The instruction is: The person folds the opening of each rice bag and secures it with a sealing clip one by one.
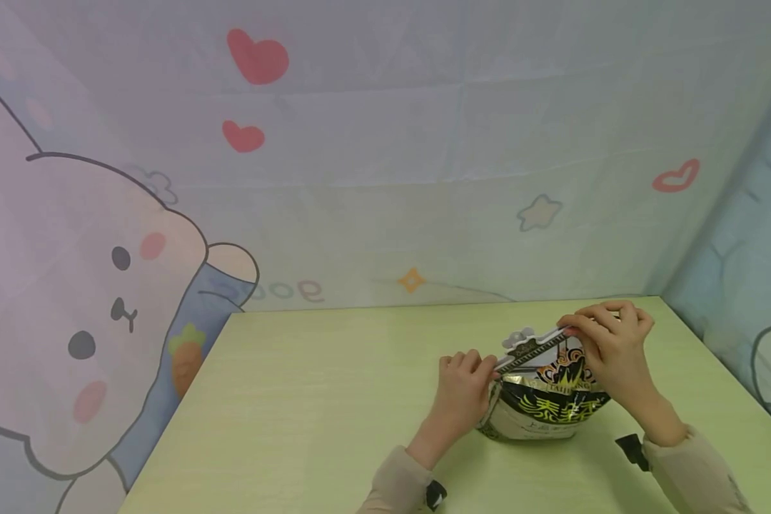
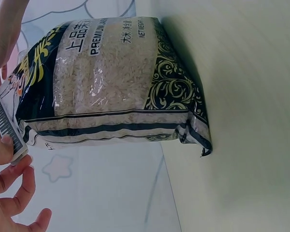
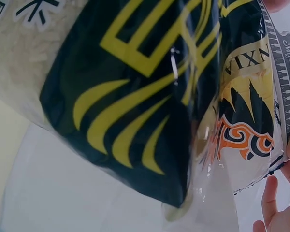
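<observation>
A filled plastic bag of rice, with a dark band and yellow lettering, stands on the right part of the table. Along its top edge lies a slim strip printed with piano keys, grey and wavy on its upper side. My left hand pinches the strip's left end, and my right hand pinches the right end. Through the left wrist view, rice grains show in the bag's clear panel. The right wrist view shows the strip close against the bag's top. The bag's back is hidden.
A pale green table carries the bag. Behind it hangs a light cloth backdrop with hearts and a large cartoon rabbit at left. Another cloth borders the right side. Dark straps show at the wrists.
</observation>
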Motion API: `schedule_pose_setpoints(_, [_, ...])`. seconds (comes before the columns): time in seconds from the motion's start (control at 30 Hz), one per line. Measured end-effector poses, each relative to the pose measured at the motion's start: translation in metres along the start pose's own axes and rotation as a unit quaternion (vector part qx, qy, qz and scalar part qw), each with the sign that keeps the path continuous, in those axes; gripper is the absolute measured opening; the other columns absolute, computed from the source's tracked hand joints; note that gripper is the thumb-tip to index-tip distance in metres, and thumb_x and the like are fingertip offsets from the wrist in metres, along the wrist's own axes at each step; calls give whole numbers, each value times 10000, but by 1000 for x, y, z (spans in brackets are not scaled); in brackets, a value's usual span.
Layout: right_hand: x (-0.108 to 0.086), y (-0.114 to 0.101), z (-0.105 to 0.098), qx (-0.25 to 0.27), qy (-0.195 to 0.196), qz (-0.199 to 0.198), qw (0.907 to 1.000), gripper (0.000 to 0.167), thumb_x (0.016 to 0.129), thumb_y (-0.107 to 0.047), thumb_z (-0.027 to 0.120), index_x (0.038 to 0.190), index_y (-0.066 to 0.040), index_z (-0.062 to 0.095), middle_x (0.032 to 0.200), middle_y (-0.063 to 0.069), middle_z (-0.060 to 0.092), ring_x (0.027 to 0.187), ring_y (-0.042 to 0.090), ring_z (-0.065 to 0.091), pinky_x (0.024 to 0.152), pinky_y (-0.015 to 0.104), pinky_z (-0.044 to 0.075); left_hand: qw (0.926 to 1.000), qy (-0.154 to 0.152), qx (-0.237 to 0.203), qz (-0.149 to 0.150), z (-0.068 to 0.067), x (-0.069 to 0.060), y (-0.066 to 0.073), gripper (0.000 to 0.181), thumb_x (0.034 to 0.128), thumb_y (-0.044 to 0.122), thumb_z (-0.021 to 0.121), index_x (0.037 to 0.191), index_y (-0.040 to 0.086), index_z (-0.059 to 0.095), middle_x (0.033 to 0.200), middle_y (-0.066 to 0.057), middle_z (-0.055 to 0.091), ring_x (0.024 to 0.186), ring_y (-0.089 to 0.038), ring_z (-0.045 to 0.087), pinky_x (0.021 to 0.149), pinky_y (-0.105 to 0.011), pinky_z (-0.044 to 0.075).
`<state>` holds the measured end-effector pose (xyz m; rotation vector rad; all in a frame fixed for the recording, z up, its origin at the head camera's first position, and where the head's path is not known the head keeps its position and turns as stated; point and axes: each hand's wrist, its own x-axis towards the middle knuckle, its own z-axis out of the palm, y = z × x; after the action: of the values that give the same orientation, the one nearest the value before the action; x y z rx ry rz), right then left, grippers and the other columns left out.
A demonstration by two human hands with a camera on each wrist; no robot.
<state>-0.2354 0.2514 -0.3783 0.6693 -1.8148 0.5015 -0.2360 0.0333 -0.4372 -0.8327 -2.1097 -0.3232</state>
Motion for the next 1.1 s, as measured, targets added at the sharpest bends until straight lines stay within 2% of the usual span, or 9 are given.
schedule_pose_setpoints(0.2, [-3,0,0,-26,17,1,10000,358,901,-333,458,798,-74,683,764,122,607,773,356,418,723,568,117,9998,28,217,-30,-1,-1,0,106,878,274,538,932,185,562,742,59,495,704,-106,474,716,-309,386])
schedule_pose_setpoints(0.4, [-6,-2,-1,-179,-10,-130,9998,348,919,-323,436,850,-86,681,796,125,602,775,346,428,741,579,143,9993,-24,364,-23,-5,-4,0,106,875,299,543,933,211,556,763,77,538,761,-106,489,740,-307,388])
schedule_pose_setpoints(0.67, [-5,-4,-2,-363,66,-434,9984,293,938,-271,426,917,-117,674,884,149,610,778,357,433,733,609,161,9999,-31,41,-116,-8,-6,-4,124,868,306,554,959,224,577,789,73,575,766,-104,492,721,-291,382])
schedule_pose_setpoints(0.9, [-7,-6,-2,-325,-110,-411,9986,291,954,-234,398,983,-118,663,965,155,612,821,356,449,733,591,173,9999,-57,43,-135,-10,-12,-8,197,867,318,549,1041,233,586,793,75,577,761,-99,499,715,-290,381])
schedule_pose_setpoints(1.1, [-10,-7,-2,-373,-79,-418,9984,293,959,-214,389,1009,-106,657,985,152,623,853,360,465,731,588,193,9999,-44,-16,-114,-12,-18,-10,227,854,292,572,1073,235,585,794,77,567,750,-96,486,720,-300,381])
